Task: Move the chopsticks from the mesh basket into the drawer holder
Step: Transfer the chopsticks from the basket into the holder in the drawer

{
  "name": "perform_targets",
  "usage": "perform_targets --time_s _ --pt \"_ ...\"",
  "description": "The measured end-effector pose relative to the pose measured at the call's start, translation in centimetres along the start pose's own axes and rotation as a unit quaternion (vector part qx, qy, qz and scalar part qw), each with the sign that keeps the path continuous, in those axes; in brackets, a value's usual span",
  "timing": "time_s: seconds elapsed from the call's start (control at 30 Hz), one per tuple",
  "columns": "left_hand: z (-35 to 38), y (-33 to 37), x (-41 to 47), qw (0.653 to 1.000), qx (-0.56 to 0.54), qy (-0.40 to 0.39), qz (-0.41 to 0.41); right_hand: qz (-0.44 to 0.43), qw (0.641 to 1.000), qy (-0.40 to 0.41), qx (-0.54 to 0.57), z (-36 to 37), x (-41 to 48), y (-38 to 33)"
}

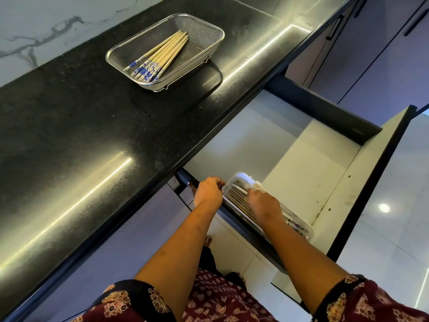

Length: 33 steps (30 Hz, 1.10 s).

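Steel mesh basket [205,29] sits on black countertop [81,117] w/ a bundle of blue-patterned chopsticks [160,54] lying in it. Below, drawer [313,159] is open; white holder [239,176] in its near-left corner. Left hand [209,191] grips holder's rim, fingers curled. Right hand [264,205] lies over stored sticks [240,201], fingers bent down; can't tell if pinching.

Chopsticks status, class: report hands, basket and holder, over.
Left hand grips holder rim; right hand over sticks inside, grip unclear. Chopsticks lying in mesh basket. Drawer open, path clear.
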<state>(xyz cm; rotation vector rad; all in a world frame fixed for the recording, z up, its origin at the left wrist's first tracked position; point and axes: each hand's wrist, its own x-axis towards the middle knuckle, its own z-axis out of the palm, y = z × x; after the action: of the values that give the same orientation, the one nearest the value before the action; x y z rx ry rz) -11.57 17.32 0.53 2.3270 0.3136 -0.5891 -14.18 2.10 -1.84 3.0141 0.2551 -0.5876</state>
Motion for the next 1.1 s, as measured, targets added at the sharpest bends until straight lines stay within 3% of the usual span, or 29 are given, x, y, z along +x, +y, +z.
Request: perform_targets --time_s 0.7,0.93,1.1 --pt "0.8 0.1 -2.3 0.986 0.155 0.04 0.041 0.043 0.996 -0.033 0.076 0.2 -1.5 0.3" --pt "-2.1 1.9 -2.5 0.994 0.097 0.026 0.032 0.039 0.988 0.004 0.15 -3.8 -1.0 -0.4" --pt "-7.2 5.2 -1.8 0.991 -0.003 0.086 0.101 -0.001 0.975 0.098 0.198 -10.2 1.3 -2.5"
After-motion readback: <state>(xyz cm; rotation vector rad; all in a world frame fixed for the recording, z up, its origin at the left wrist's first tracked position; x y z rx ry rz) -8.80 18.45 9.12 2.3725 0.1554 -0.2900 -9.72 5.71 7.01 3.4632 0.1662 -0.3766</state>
